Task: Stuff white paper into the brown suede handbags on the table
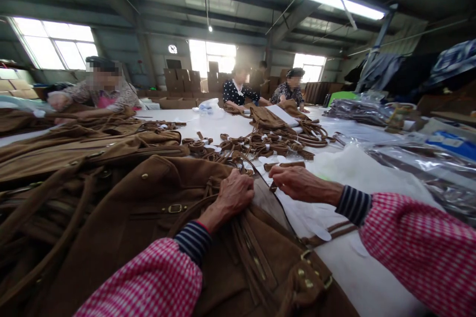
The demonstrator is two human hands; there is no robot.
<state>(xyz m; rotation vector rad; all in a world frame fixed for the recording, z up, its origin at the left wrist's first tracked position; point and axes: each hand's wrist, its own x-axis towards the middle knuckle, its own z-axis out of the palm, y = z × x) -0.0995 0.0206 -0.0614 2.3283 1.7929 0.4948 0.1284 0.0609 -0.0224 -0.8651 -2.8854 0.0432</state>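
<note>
A brown handbag with buckles and a zip lies before me, its mouth edge towards the right. My left hand is closed at that edge, fingers curled over the bag's rim. To the right, beyond the opening, my right hand pinches a small brown strap end; most of it is hidden by the fingers. Just behind that hand, a short brown strap piece lies on the table. A pale lining or sheet shows inside the bag's mouth between my hands.
Several coiled brown straps lie on the white table. More brown bags are piled at left, another bag further back. Plastic-wrapped goods and clear film cover the right. Co-workers sit across the table.
</note>
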